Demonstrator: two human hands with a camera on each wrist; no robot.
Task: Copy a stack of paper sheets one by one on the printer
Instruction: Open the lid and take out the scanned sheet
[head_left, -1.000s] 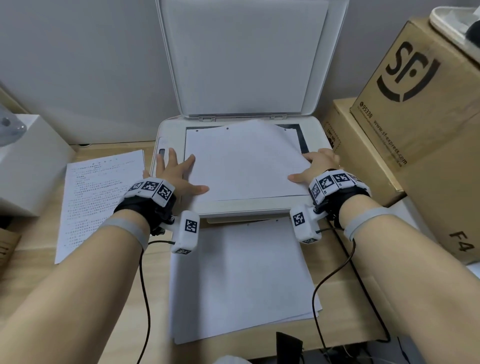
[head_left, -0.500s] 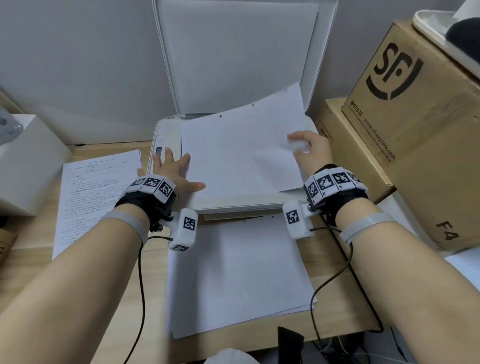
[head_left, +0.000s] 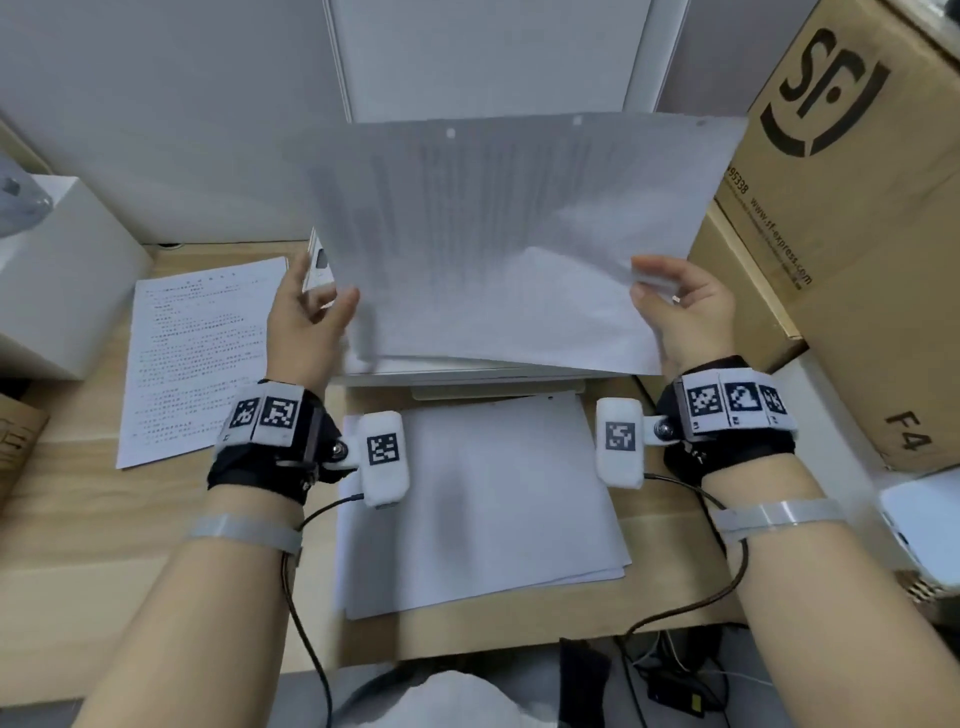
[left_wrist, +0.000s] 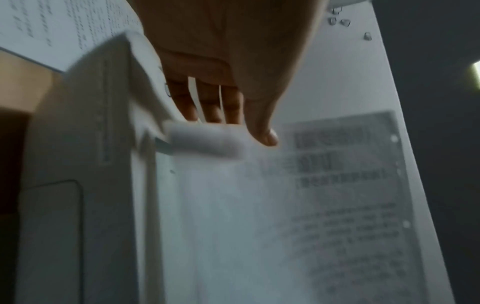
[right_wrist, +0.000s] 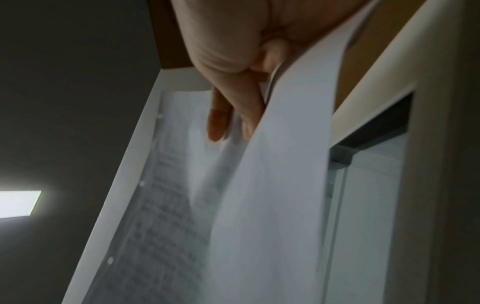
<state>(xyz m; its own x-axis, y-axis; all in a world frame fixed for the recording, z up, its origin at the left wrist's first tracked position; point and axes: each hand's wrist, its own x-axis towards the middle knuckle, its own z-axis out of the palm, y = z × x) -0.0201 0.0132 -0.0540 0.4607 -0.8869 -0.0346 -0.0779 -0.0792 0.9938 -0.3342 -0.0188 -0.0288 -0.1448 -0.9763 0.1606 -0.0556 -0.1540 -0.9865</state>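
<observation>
A white sheet (head_left: 493, 249) with print showing through hangs in the air above the printer (head_left: 493, 379), whose lid (head_left: 493, 57) stands open. My right hand (head_left: 660, 291) pinches the sheet's right edge, thumb in front and fingers behind; the right wrist view shows the sheet (right_wrist: 272, 205) bending over the scanner glass (right_wrist: 369, 205). My left hand (head_left: 324, 296) holds the left edge with the thumb on the paper. In the left wrist view the sheet's (left_wrist: 337, 205) corner curls under the thumb. A stack of sheets (head_left: 493, 493) lies in front of the printer, and one printed sheet (head_left: 197, 353) lies to the left.
Large cardboard boxes (head_left: 857, 208) stand close on the right of the printer. A white box (head_left: 52, 291) sits at the left on the wooden desk (head_left: 78, 519). Wrist cables (head_left: 301, 623) trail toward the desk's front edge. A white device (head_left: 924, 530) lies at the far right.
The sheet lay flat on the glass; my right hand lifted its right edge, then my left hand left the printer top and took the left edge. Both now hold it up.
</observation>
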